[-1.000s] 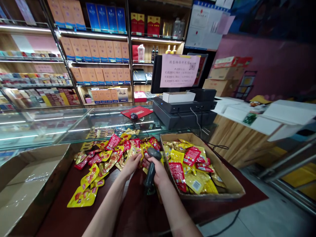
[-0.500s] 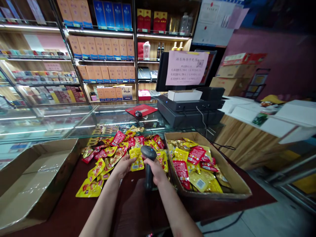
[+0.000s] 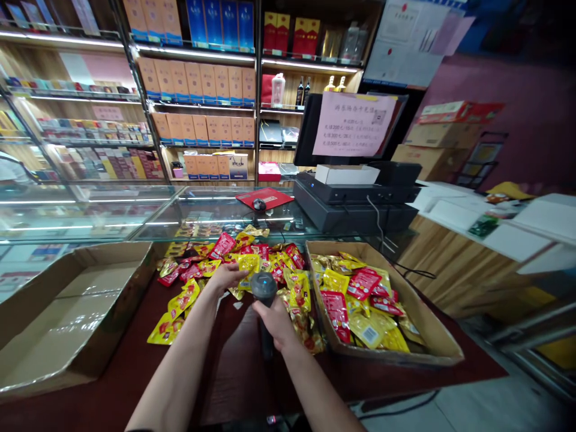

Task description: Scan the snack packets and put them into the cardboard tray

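My right hand (image 3: 276,323) is wrapped round a dark handheld barcode scanner (image 3: 263,285), held upright with its head on top. My left hand (image 3: 227,277) pinches the edge of a yellow snack packet (image 3: 248,265) over the pile, just beyond the scanner. Red, yellow and gold snack packets (image 3: 221,245) lie heaped on the dark red table. Several yellow packets (image 3: 164,327) are beside my left forearm, and gold and yellow ones (image 3: 299,291) are to the right of the scanner. On the right, a shallow cardboard box (image 3: 432,342) holds more mixed packets.
Another shallow cardboard box (image 3: 96,288) with a bare bottom stands at the left. Behind the table is a glass counter (image 3: 157,213) with a mouse (image 3: 259,204) on a red pad, and a monitor (image 3: 306,132) above a dark till (image 3: 355,207). A cable hangs by the right box.
The yellow packet in my left hand has moved away from me, up over the pile. My right hand has drawn the scanner slightly back and down. The view has shifted a little left.
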Available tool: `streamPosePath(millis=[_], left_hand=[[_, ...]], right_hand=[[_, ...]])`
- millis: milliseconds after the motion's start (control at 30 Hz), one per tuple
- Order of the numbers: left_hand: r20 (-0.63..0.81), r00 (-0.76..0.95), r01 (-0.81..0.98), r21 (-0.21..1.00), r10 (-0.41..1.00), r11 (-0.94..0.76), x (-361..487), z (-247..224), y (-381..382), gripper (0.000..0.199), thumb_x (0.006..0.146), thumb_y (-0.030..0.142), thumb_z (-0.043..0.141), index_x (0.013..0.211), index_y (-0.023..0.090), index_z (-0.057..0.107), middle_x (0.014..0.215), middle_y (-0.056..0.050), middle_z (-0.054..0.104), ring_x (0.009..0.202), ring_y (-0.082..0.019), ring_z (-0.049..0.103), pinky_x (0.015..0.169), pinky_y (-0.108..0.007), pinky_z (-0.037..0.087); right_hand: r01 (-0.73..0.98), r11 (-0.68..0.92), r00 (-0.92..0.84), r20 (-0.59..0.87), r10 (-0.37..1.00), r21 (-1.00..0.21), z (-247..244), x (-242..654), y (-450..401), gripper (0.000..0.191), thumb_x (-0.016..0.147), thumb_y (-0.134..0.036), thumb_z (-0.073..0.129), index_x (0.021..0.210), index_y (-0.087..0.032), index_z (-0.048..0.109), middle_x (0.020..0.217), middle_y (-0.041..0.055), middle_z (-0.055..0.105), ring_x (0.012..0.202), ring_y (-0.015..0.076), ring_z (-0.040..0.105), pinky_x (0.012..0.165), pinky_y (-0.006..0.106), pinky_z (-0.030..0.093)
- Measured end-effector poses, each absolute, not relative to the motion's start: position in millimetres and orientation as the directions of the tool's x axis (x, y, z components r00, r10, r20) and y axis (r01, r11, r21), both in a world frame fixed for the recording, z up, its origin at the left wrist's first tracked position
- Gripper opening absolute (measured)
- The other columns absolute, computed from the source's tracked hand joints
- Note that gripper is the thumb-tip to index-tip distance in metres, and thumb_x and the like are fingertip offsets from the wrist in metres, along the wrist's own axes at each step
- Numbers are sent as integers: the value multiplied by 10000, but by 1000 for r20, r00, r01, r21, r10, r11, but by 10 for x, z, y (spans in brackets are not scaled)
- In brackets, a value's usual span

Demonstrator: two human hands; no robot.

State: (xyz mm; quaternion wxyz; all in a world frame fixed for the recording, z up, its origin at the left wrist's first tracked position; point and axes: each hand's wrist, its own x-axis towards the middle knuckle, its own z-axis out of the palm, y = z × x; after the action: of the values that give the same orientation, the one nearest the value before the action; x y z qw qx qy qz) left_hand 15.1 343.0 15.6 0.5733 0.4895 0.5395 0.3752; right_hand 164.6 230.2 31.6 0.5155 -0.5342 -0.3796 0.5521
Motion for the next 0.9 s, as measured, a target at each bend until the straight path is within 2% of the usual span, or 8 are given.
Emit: streamPosePath(millis=[167, 300, 433, 600, 800, 900], left_hand=[[-286, 70, 140, 951, 956, 274, 173, 248, 3662, 465, 384, 427, 827, 677, 144, 602, 575, 41, 534, 516, -68, 465, 461, -179, 373], [-328, 84, 125, 940, 941, 316, 206, 224, 3703, 471, 354, 394, 838, 678, 144, 605, 565, 41, 530, 510, -72, 452, 459, -190, 383], [-351, 102, 62, 936, 931, 346, 227, 182, 3668, 429, 366, 332, 846, 604, 156, 535, 508, 61, 475, 472, -62, 418, 444, -191, 373], [-373, 93, 30, 928, 923, 372, 227, 180, 3675, 444, 384, 294, 843, 572, 179, 458, 476, 78, 428, 459, -62, 395, 415, -182, 354], [-360, 149, 41, 933, 921, 358, 186, 148, 3724, 379, 428, 303, 833, 610, 168, 529, 541, 46, 515, 481, -72, 440, 442, -194, 395], [-359, 91, 52, 933, 929, 355, 180, 143, 3718, 337, 447, 287, 829, 611, 171, 559, 544, 29, 545, 513, -99, 493, 463, -206, 409]], right_hand=[[-189, -303, -17, -305, 952, -934, 302, 1444, 2267, 264, 605, -279, 635, 821, -134, 590, 644, 12, 633, 526, 131, 598, 438, 213, 428], [-136, -353, -12, -355, 935, -926, 307, 1357, 2248, 188, 601, -251, 614, 743, -146, 551, 509, -25, 569, 384, 101, 502, 356, 206, 382], [-117, -336, 7, -339, 941, -935, 332, 1341, 2237, 140, 616, -255, 592, 691, -161, 521, 433, -53, 504, 340, 78, 428, 347, 198, 361], [-98, -321, 10, -323, 946, -942, 362, 1336, 2233, 125, 622, -266, 584, 637, -171, 505, 389, -67, 455, 330, 76, 405, 346, 196, 350], [-86, -325, 23, -328, 945, -942, 352, 1346, 2238, 135, 641, -279, 578, 626, -178, 492, 361, -69, 436, 317, 79, 389, 346, 202, 346], [-93, -325, 20, -328, 945, -941, 353, 1356, 2241, 133, 638, -272, 577, 618, -180, 482, 362, -71, 434, 313, 74, 383, 347, 198, 346]])
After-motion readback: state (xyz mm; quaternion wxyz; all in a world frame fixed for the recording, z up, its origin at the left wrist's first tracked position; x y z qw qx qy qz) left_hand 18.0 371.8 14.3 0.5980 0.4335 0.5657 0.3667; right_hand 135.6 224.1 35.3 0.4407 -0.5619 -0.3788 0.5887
